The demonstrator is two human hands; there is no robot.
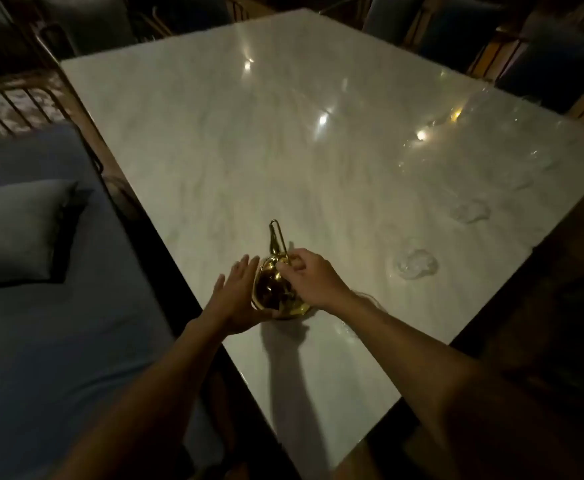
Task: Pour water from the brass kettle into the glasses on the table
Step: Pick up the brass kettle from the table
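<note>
— While the brass kettle [276, 289] sits on the table [214, 150] near its front edge, has any water gone out?
— None that I can see. Right hand [313, 277] fingers pinch the handle; left hand [237, 292], fingers spread, rests against the body. Glasses [417, 264] stand apart to the right, seemingly unfilled.

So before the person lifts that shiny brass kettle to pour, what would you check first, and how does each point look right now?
1. Right hand closed on the thin handle of the round brass kettle: ok.
2. Left hand open, flat against the kettle's side: ok.
3. Kettle resting on the pale marble table: ok.
4. Nearest clear drinking glass within view to the right: ok, though blurred.
5. Second clear glass beyond it: ok.
6. Water level in the kettle: cannot tell.
</note>
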